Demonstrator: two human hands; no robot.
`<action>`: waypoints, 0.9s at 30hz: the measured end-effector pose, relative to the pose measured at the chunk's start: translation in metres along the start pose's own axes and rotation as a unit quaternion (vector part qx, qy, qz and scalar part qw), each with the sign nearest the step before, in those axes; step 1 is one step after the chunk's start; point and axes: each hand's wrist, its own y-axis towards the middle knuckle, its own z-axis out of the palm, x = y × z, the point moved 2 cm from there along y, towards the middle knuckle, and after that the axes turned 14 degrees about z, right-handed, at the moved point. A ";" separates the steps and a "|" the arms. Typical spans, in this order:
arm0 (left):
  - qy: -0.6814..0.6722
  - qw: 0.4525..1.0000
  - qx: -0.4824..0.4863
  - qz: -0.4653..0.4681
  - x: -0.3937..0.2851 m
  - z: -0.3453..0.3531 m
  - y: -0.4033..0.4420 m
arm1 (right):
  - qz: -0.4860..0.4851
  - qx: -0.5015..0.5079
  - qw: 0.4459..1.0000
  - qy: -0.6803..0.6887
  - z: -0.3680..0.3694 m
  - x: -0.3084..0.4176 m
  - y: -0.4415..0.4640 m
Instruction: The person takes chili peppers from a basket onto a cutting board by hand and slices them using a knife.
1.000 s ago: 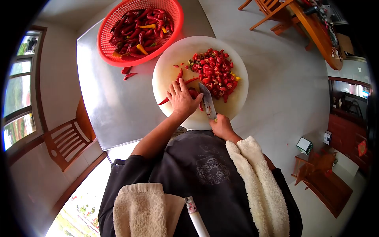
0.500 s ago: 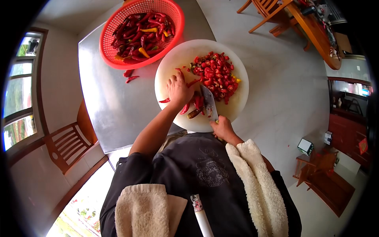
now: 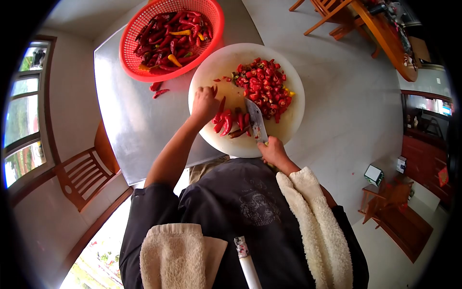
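Note:
Curled over the left part of the round white cutting board (image 3: 288, 130), my left hand (image 3: 205, 103) has its fingers closed around a red chili (image 3: 214, 89), whose tip shows beyond them. My right hand (image 3: 274, 150) grips the handle of a cleaver (image 3: 255, 118); its blade stands on the board. Between the blade and my left hand lie several whole chilies (image 3: 226, 123). To the right of the blade is a heap of chopped red chili (image 3: 262, 84) with a few yellow bits.
A red plastic basket (image 3: 219, 29) of red and yellow chilies stands at the upper left of the metal table (image 3: 144, 130). Loose chilies (image 3: 160, 93) lie below it. Wooden chairs (image 3: 84, 173) stand around. A lit cigarette (image 3: 247, 262) juts up at the bottom.
My left hand has lifted off the chilies near the blade and moved left across the board, its fingers now closed. The right hand and cleaver have hardly moved.

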 end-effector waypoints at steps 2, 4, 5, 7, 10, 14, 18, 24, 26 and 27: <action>-0.012 1.000 -0.021 -0.015 -0.002 -0.012 -0.029 | -0.006 0.002 1.000 -0.004 0.000 -0.001 0.000; 0.031 0.994 -0.086 0.059 0.007 0.010 -0.058 | 0.003 0.007 1.000 0.008 0.001 -0.001 -0.001; 0.038 0.987 -0.120 0.095 0.002 0.018 -0.066 | 0.007 0.009 1.000 0.013 0.002 -0.001 -0.001; 0.040 0.989 -0.129 0.062 -0.012 0.036 -0.069 | 0.008 0.002 1.000 0.021 0.006 -0.003 0.000; 0.088 0.991 -0.084 0.059 -0.035 0.046 -0.076 | 0.010 -0.013 1.000 0.026 0.012 -0.005 -0.001; 0.113 0.991 -0.030 0.065 -0.058 0.046 -0.079 | -0.004 -0.031 0.999 0.017 0.020 -0.004 0.002; 0.117 0.991 0.008 0.070 -0.058 0.050 -0.076 | 0.008 -0.015 1.000 0.016 0.024 -0.003 0.001; 0.121 0.987 -0.025 0.102 -0.053 0.062 -0.068 | -0.030 -0.058 0.998 -0.011 0.039 -0.010 0.003; 0.110 0.988 -0.030 0.107 -0.053 0.064 -0.071 | -0.002 -0.055 0.998 0.008 0.041 -0.007 -0.001; 0.105 0.988 -0.032 0.108 -0.055 0.062 -0.073 | 0.020 -0.046 0.998 0.026 0.041 -0.003 -0.003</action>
